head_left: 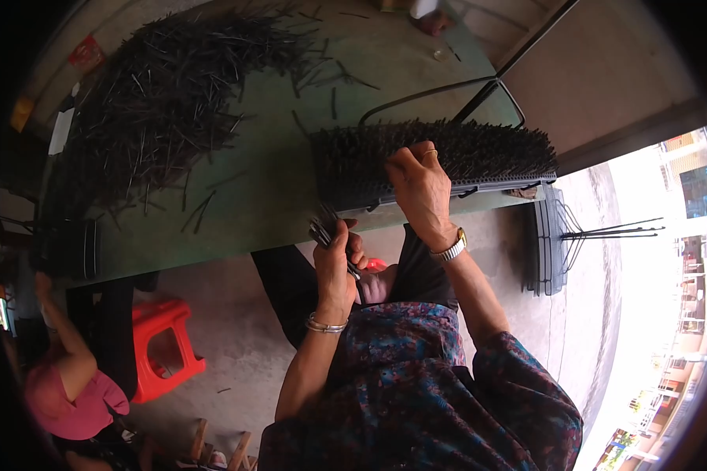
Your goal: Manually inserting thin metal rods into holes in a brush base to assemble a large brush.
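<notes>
Thin black sticks (pixel 322 231) are bunched in the left hand (pixel 339 251), which is closed around them just off the near edge of the green table (pixel 236 228), their ends poking out past the fingers. To the right and a little farther off, the right hand (pixel 423 188) is over the near side of a long dark holder (pixel 487 186) – packed with many more such sticks standing on end – its thumb and fingers drawn narrowly together; I cannot tell whether a stick is pinched between them. A watch (pixel 450 248) sits on the right wrist, a bracelet (pixel 327 323) on the left

A large loose heap (pixel 181 94) of the same sticks covers the far left of the table, with strays scattered to its right and near sides. Beyond the holder, a bent dark metal rod (pixel 428 92) rises on the far side. Right of the table hangs or stands a grey wire rack (pixel 550 243) – which of the two, I cannot tell. On the near left are a red stool (pixel 169 353) and a person in a pink top (pixel 78 400), one arm stretched toward the table's edge
</notes>
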`<state>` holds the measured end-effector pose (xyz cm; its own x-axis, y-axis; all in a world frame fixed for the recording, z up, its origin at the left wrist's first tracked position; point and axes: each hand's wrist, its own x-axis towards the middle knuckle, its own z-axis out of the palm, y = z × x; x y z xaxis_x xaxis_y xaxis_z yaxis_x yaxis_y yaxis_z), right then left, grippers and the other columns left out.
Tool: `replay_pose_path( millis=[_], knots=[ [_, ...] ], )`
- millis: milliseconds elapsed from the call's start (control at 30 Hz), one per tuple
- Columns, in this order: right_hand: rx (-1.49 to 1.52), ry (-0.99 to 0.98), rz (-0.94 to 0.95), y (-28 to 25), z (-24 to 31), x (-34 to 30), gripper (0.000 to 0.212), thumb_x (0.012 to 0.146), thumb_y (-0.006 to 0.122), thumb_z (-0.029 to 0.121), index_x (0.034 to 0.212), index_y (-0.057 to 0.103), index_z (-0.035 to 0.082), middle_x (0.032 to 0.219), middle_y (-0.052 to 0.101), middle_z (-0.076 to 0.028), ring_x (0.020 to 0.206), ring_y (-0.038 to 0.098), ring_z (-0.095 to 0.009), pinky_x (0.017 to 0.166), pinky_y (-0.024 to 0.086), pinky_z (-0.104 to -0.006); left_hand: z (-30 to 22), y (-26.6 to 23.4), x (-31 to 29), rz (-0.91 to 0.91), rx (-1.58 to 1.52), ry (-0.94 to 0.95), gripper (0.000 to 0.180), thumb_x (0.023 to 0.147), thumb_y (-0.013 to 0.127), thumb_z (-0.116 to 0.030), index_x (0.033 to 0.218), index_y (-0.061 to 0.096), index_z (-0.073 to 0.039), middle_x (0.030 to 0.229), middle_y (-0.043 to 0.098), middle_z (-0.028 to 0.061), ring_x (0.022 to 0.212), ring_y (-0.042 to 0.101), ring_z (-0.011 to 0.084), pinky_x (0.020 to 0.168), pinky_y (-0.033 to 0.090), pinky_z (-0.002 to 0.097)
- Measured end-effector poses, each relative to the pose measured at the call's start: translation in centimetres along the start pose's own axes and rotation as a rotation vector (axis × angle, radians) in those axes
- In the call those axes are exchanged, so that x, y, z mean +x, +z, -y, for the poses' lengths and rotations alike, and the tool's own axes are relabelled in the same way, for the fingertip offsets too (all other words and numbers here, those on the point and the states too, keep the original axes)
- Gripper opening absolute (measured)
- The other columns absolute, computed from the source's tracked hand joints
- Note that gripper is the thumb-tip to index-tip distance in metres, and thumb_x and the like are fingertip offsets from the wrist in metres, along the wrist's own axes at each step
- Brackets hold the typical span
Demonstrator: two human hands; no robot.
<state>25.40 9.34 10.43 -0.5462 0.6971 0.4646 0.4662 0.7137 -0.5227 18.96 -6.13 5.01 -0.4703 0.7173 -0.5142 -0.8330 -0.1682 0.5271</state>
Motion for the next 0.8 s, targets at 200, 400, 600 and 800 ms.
replay_pose_path(
  millis=[200, 400, 600, 800],
  knots=[
    [-0.151, -0.032, -0.022, -0.3, 0.2, 0.2, 0.005, 0.085, 0.066, 0.013, 0.089, 0.063, 0.013, 0.088, 0.055, -0.008, 0.074, 0.06, -0.03, 0.061, 0.049, -0.0402, -1.6, -0.6, 0.9, -0.061, 0.037, 0.098, 0.028, 0.095, 0.064, -0.034, 0.097, 0.059, -0.007, 0.064, 0.037, -0.0049, 0.053, 0.031, 0.0066, 0.049, 0.026, 0.0245],
    [-0.145, 0.078, 0.062, -0.3, 0.6, 0.5, 0.008, 0.084, 0.065, 0.017, 0.09, 0.063, 0.014, 0.087, 0.056, -0.008, 0.073, 0.061, -0.031, 0.062, 0.048, -0.0423, -2.4, -1.0, 2.2, -0.165, 0.095, 0.243, 0.03, 0.095, 0.065, -0.034, 0.079, 0.054, -0.011, 0.059, 0.035, -0.0069, 0.05, 0.028, 0.0045, 0.046, 0.022, 0.0244],
    [-0.151, -0.063, 0.029, -0.1, -0.1, 0.3, 0.007, 0.083, 0.067, 0.017, 0.089, 0.066, 0.014, 0.087, 0.057, -0.009, 0.072, 0.061, -0.03, 0.062, 0.048, -0.0422, -2.2, -1.1, 2.7, -0.154, 0.209, 0.208, 0.032, 0.096, 0.064, -0.029, 0.072, 0.051, -0.011, 0.059, 0.037, -0.0063, 0.049, 0.028, 0.005, 0.045, 0.023, 0.025],
    [-0.194, -0.131, -0.062, -0.1, -0.7, -0.4, 0.013, 0.083, 0.07, 0.017, 0.095, 0.071, 0.014, 0.088, 0.057, -0.008, 0.073, 0.061, -0.027, 0.063, 0.048, -0.0401, -2.2, -1.2, 3.0, -0.14, 0.231, 0.234, 0.039, 0.095, 0.065, -0.03, 0.068, 0.044, -0.012, 0.059, 0.04, -0.0052, 0.048, 0.031, 0.0052, 0.044, 0.024, 0.0247]
  ],
)
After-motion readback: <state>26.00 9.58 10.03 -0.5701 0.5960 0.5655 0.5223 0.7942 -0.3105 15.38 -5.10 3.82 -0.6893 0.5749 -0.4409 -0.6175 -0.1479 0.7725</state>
